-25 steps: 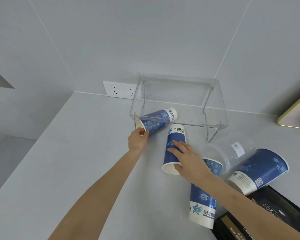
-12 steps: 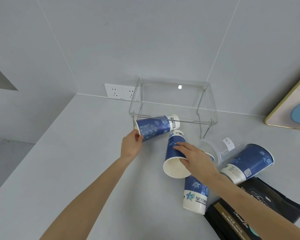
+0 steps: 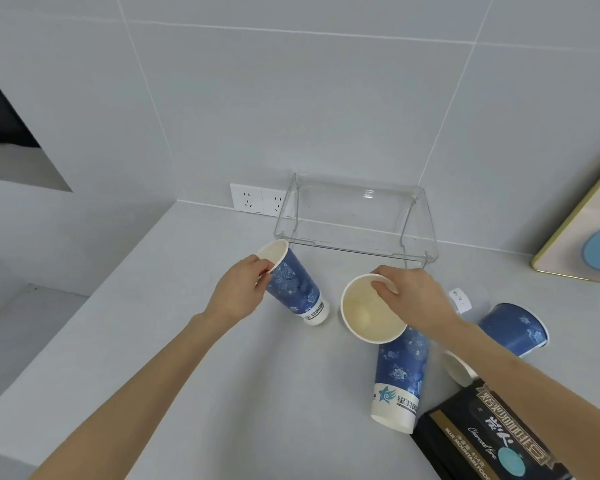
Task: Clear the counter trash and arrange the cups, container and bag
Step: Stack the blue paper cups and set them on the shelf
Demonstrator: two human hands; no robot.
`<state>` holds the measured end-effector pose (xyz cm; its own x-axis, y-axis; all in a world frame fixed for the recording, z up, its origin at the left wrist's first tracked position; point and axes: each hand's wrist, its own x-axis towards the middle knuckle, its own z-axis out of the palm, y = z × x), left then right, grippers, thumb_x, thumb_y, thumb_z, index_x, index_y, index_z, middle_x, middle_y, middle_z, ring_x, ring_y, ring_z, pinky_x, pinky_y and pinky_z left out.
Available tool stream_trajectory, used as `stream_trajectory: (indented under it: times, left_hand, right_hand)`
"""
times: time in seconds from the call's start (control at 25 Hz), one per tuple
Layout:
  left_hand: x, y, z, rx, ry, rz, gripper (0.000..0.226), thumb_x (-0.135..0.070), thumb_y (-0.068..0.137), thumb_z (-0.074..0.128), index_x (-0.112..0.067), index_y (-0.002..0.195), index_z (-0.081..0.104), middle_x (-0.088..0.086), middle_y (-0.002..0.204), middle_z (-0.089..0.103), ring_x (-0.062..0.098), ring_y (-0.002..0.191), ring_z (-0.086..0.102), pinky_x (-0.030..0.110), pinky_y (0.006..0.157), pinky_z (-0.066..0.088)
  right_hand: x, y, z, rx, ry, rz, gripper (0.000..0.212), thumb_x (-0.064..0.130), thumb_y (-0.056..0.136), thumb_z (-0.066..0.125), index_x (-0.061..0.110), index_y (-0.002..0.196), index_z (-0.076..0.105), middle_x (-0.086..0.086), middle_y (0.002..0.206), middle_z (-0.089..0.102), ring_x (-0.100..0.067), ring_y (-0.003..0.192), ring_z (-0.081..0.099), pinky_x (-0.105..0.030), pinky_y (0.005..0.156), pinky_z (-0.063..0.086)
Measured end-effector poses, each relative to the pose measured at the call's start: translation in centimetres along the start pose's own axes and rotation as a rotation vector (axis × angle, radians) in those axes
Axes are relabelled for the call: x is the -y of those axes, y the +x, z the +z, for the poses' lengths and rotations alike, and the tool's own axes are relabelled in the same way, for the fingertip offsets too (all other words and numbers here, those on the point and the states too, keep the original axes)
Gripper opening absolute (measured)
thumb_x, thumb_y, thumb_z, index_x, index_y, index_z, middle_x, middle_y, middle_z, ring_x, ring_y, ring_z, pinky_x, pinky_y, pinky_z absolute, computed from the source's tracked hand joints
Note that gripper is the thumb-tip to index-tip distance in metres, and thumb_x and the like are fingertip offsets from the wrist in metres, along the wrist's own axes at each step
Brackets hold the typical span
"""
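Note:
My left hand (image 3: 238, 292) grips the rim of a blue paper cup (image 3: 297, 289), tilted with its mouth up and its base on the grey counter (image 3: 153, 341). My right hand (image 3: 413, 299) holds a second cup (image 3: 364, 313) by the rim, its open mouth facing me. A third blue cup (image 3: 399, 379) lies on its side below it. A fourth blue cup (image 3: 513, 329) lies at the right, partly behind my right forearm. A clear plastic container (image 3: 465, 299) with a white label shows behind my right hand. A black bag (image 3: 489, 441) lies at the lower right.
A clear acrylic shelf (image 3: 357, 220) stands against the tiled wall beyond the cups. White wall sockets (image 3: 260, 200) sit to its left. A gold-framed board (image 3: 589, 237) leans at the right edge. The counter drops off along its left edge.
Both hands have turned their cups from lying on their sides to mouth-up. The left cup came out from under the shelf.

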<state>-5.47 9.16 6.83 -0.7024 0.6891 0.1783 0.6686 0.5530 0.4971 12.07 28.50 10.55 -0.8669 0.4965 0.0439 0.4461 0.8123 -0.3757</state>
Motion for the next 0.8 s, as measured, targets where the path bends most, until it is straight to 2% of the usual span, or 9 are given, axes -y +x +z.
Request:
stream_trajectory:
  times: [0.08,0.2,0.32,0.4,0.48,0.6,0.72,0.8]
  left_hand:
    - [0.2,0.0,-1.6,0.013,0.063,0.096,0.023,-0.010,0.089,0.046,-0.007,0.108,0.059,0.011,0.111,0.060,0.029,0.098,0.052,0.034,0.077,0.043]
    - [0.2,-0.2,-3.2,0.089,0.112,0.197,0.026,-0.012,0.089,0.046,-0.014,0.110,0.060,0.001,0.119,0.059,0.022,0.105,0.048,0.035,0.080,0.045]
    - [0.0,-1.3,-3.6,0.090,0.073,0.209,0.021,-0.014,0.088,0.050,-0.015,0.105,0.062,0.000,0.114,0.060,0.019,0.103,0.050,0.035,0.081,0.047]
    - [0.3,-2.1,-3.6,0.057,0.043,0.198,0.018,-0.017,0.087,0.053,-0.016,0.101,0.064,-0.001,0.108,0.061,0.017,0.103,0.052,0.036,0.081,0.049]
    - [0.7,-2.9,-3.4,0.027,0.038,0.224,0.016,-0.018,0.085,0.056,-0.016,0.098,0.065,-0.001,0.105,0.062,0.014,0.103,0.051,0.032,0.077,0.049]
    - [1.2,-3.7,-3.1,-0.020,0.039,0.292,0.014,-0.017,0.082,0.061,-0.015,0.094,0.068,0.001,0.103,0.064,0.007,0.101,0.044,0.024,0.072,0.043]
    - [1.6,-4.1,-2.5,-0.047,0.011,0.256,0.025,-0.021,0.079,0.064,-0.016,0.104,0.063,0.002,0.112,0.060,0.015,0.109,0.047,0.020,0.075,0.041]
    - [1.9,-4.4,-1.9,-0.047,-0.062,0.178,0.043,-0.026,0.077,0.066,-0.019,0.117,0.052,-0.001,0.123,0.051,0.013,0.115,0.042,0.018,0.083,0.038]
  right_hand:
    - [0.5,0.6,-1.8,-0.004,0.060,-0.001,0.019,0.025,0.088,0.047,0.022,0.095,0.065,-0.010,0.087,0.069,-0.030,0.084,0.060,-0.036,0.074,0.047]
    - [1.2,1.8,-4.8,0.025,0.128,-0.044,0.021,0.025,0.087,0.049,0.015,0.087,0.068,-0.009,0.076,0.066,-0.022,0.072,0.056,-0.030,0.062,0.042]
    - [2.3,2.9,-7.2,0.018,0.150,-0.086,0.023,0.024,0.088,0.050,0.010,0.084,0.068,-0.008,0.071,0.061,-0.012,0.059,0.049,-0.007,0.053,0.035]
    - [3.3,3.8,-8.3,0.006,0.201,-0.093,0.024,0.024,0.088,0.051,0.006,0.084,0.068,-0.008,0.073,0.058,-0.010,0.059,0.046,-0.007,0.052,0.034]
    - [4.6,4.7,-9.2,-0.002,0.279,-0.082,0.024,0.025,0.088,0.051,0.007,0.082,0.066,-0.006,0.073,0.056,-0.011,0.060,0.046,-0.016,0.052,0.038]
    - [6.8,5.9,-9.8,0.024,0.399,-0.091,0.020,0.024,0.088,0.050,0.014,0.082,0.065,0.000,0.071,0.054,-0.006,0.060,0.049,-0.004,0.037,0.038]
    - [8.8,6.7,-8.9,0.090,0.437,-0.119,0.019,0.022,0.088,0.049,0.017,0.077,0.063,0.005,0.068,0.053,-0.005,0.059,0.051,-0.003,0.034,0.037]
    - [9.8,7.1,-8.2,0.107,0.456,-0.132,0.024,0.021,0.089,0.048,0.023,0.068,0.060,0.007,0.066,0.053,-0.006,0.057,0.053,-0.004,0.035,0.039]
